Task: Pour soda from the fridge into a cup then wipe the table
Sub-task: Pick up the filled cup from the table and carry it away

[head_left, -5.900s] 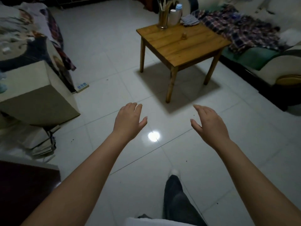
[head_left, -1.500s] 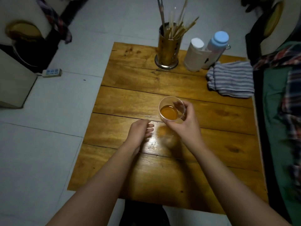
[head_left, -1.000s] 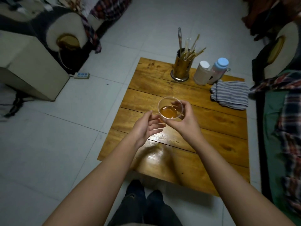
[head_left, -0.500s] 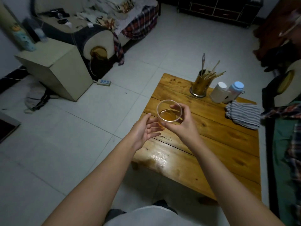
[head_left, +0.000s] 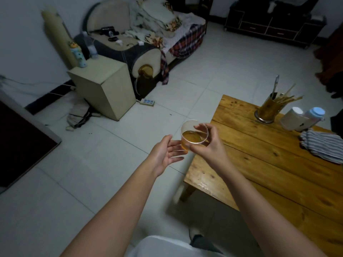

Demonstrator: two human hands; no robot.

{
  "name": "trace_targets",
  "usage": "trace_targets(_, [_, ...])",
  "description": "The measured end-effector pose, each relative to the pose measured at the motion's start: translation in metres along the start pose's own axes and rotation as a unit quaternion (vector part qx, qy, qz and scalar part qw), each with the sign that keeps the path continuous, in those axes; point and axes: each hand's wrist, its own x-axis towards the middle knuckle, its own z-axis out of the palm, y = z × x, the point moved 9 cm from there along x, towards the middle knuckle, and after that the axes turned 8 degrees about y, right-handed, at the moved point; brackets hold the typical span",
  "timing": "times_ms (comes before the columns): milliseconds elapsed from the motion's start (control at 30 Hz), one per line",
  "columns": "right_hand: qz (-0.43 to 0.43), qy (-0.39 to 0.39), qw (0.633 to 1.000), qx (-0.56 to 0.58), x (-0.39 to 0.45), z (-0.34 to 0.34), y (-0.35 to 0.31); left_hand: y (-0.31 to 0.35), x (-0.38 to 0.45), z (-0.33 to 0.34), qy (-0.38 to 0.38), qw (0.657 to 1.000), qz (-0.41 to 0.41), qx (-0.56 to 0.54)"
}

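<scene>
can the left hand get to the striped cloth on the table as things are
Probably not without moving. The striped cloth lies at the table's far right side, while the open left hand is off its left edge, with the right hand and its cup between them.

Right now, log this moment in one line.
right hand: grips cup | cup: amber liquid, off table | left hand: open beside cup

A clear plastic cup (head_left: 194, 134) is showing amber liquid; the folded cloth (head_left: 323, 145) is showing grey-and-white stripes on the honey-brown plank table (head_left: 269, 164).
</scene>
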Motion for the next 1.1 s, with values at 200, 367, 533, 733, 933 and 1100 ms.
trace_targets(200, [-0.005,-0.054,0.998,0.01,0.005,0.081,-0.02,0.022,-0.002,-0.078,0.045,0.999,0.023,-0.021])
trace_targets(367, [-0.008,-0.1,0.995,0.001,0.006,0.137,-0.029,0.031,0.001,-0.133,0.078,0.996,0.032,-0.021])
trace_targets(533, [-0.018,-0.134,0.991,-0.007,0.026,0.18,-0.036,0.046,0.015,-0.167,0.099,0.994,0.031,-0.029])
trace_targets(733, [-0.019,-0.158,0.987,-0.002,0.076,0.234,-0.041,0.089,0.056,-0.203,0.115,0.992,0.033,-0.027])
trace_targets(933, [-0.026,-0.157,0.987,0.004,0.158,0.287,-0.054,0.16,0.119,-0.234,0.129,0.991,0.029,-0.009])
trace_targets(1100, [-0.022,-0.165,0.986,0.008,0.227,0.335,-0.067,0.22,0.17,-0.261,0.146,0.988,0.029,-0.025])
